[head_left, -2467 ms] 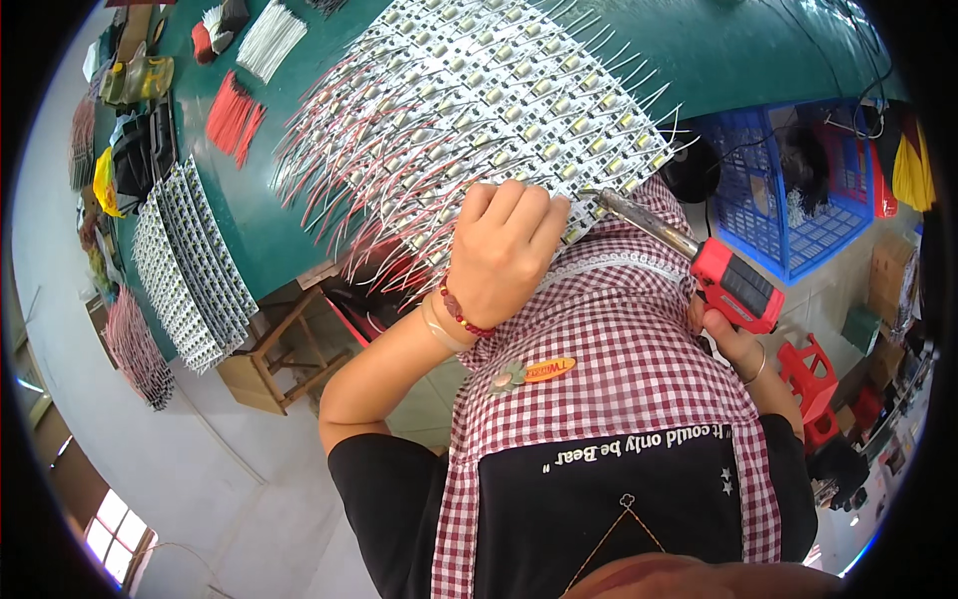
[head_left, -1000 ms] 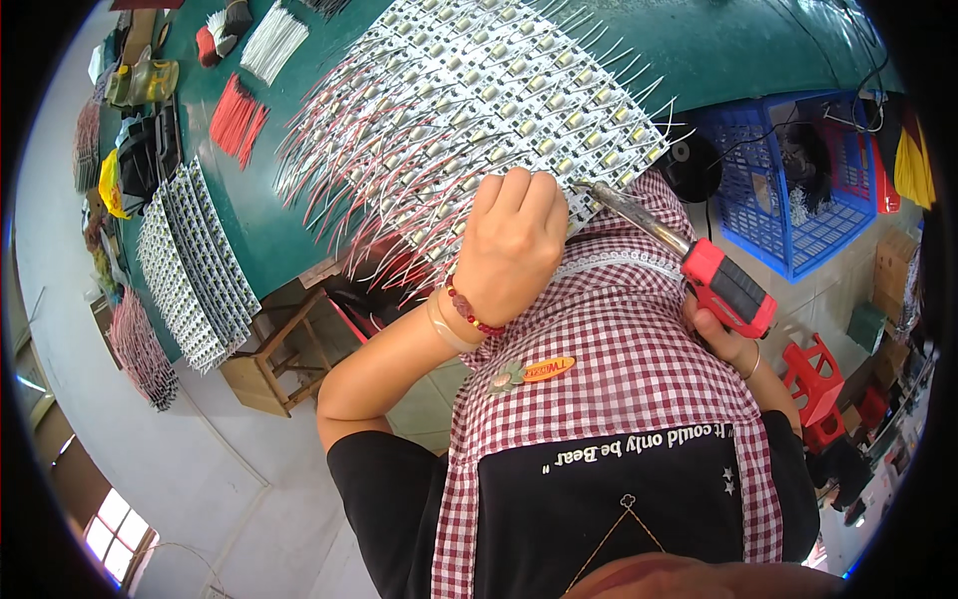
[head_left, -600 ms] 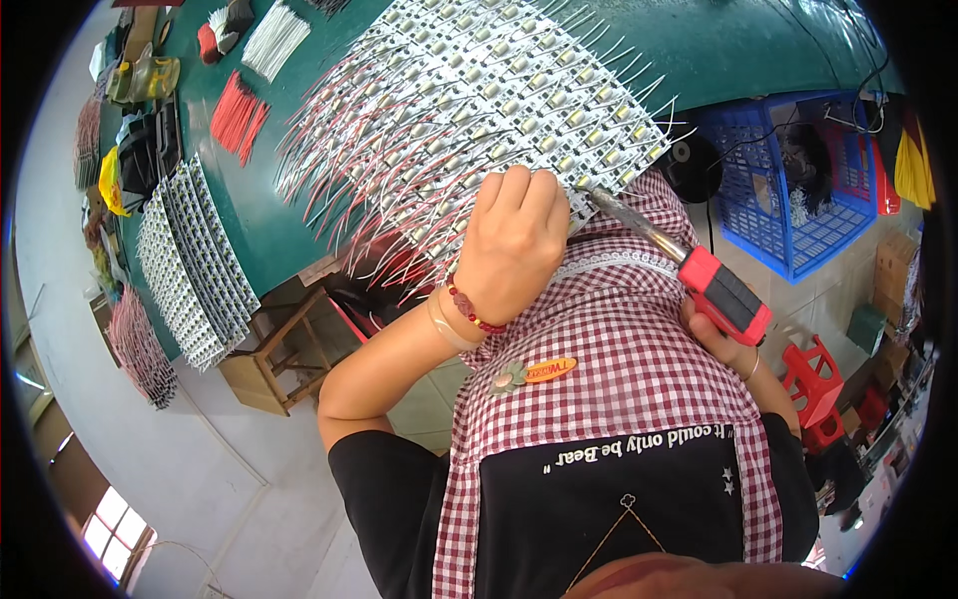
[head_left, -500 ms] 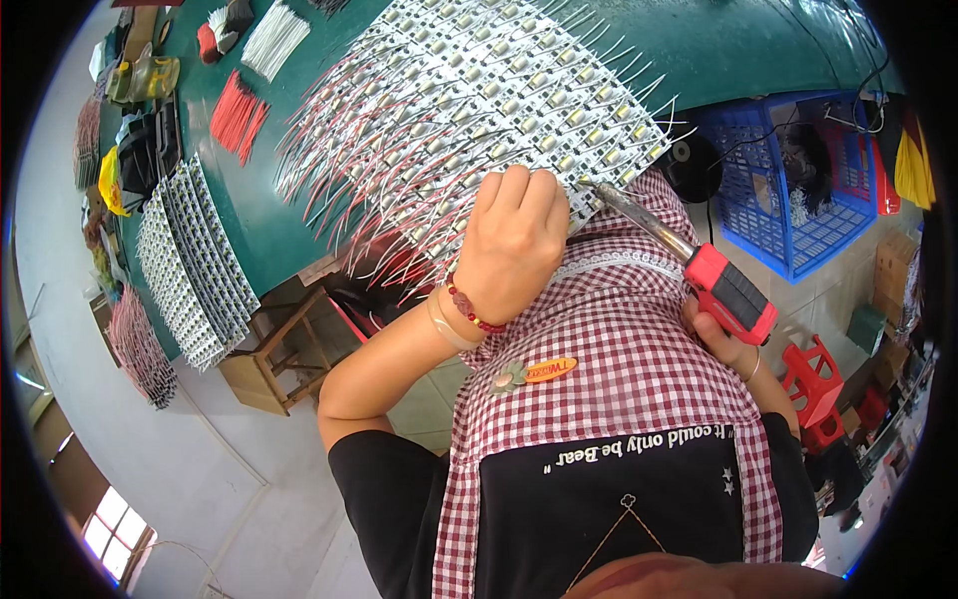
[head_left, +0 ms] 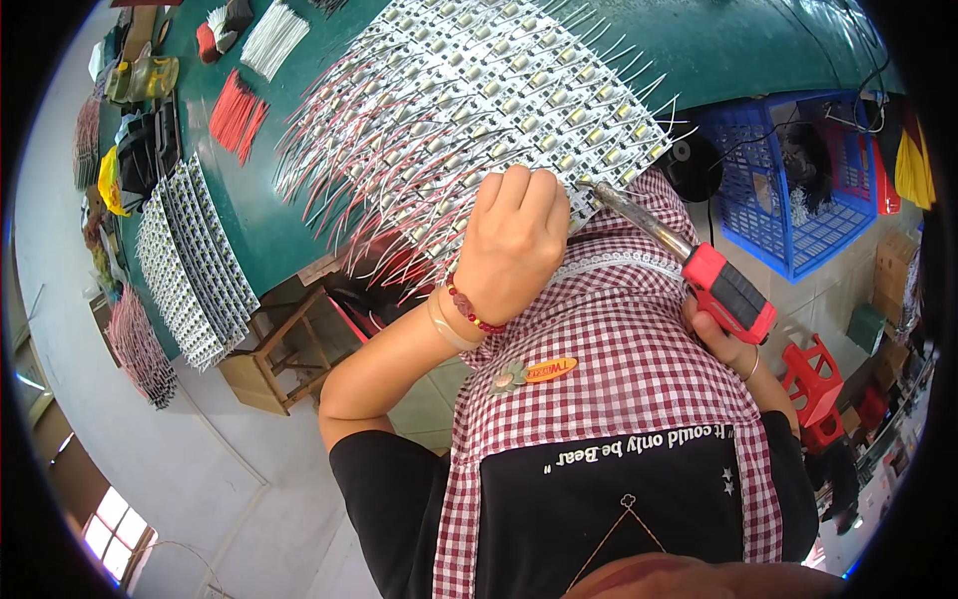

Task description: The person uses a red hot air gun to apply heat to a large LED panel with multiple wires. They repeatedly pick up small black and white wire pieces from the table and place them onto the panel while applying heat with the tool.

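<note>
My left hand point(head_left: 514, 235) is closed over the near edge of a large sheet of white circuit boards point(head_left: 489, 95), knuckles up. Whatever its fingers pinch is hidden beneath them. Rows of small yellowish parts cover the sheet, with red and white wires point(head_left: 344, 190) fringing its left side and pale wire ends along the far right edge. My right hand point(head_left: 717, 337) grips a red and black soldering iron point(head_left: 731, 293), partly hidden behind its handle. The iron's metal barrel slants up to the left, its tip at the boards just right of my left fingers.
On the green table point(head_left: 259, 200) lie red wires point(head_left: 239, 115), white wires point(head_left: 274, 38) and another stack of boards point(head_left: 195, 265). A blue plastic crate point(head_left: 788, 245) stands at the right, near a red stool point(head_left: 813, 379). A wooden stool point(head_left: 269, 369) is below the table's left part.
</note>
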A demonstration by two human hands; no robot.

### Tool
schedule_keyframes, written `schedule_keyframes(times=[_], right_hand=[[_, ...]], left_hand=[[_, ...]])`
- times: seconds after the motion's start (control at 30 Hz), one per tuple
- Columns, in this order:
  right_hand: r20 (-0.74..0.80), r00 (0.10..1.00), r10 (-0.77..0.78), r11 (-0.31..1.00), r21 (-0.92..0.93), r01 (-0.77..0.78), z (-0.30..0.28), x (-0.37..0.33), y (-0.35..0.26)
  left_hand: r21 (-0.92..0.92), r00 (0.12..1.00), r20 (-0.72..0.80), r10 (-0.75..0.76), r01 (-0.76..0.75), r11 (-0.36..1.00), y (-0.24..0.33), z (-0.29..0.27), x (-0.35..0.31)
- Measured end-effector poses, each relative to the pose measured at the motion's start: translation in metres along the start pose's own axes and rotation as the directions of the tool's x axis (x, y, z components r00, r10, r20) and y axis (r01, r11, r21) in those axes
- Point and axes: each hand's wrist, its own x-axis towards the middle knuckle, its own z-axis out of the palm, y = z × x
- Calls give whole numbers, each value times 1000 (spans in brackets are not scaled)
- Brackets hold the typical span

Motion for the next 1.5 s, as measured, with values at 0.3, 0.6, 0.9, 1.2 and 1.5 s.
schedule_keyframes(times=[0.3,0.6,0.9,1.2,1.5], right_hand=[[-12,999,-49,998,-32,48,4,7,-6],[-26,998,-57,998,-12,57,3,3,-2],[-4,999,-54,996,-66,53,1,8,-9],[8,1000,6,1000,22,-6,-2,-4,6],[-43,995,-94,986,-143,87,4,13,-16]], left_hand=[[-36,999,31,-33,35,999,2,-3,-2],[-23,999,27,-19,20,1000,3,-5,-1],[-1,999,-30,24,-24,1000,1,1,-2],[-9,999,-28,41,-41,999,1,1,-2],[-6,999,-35,37,-37,999,-1,2,-2]])
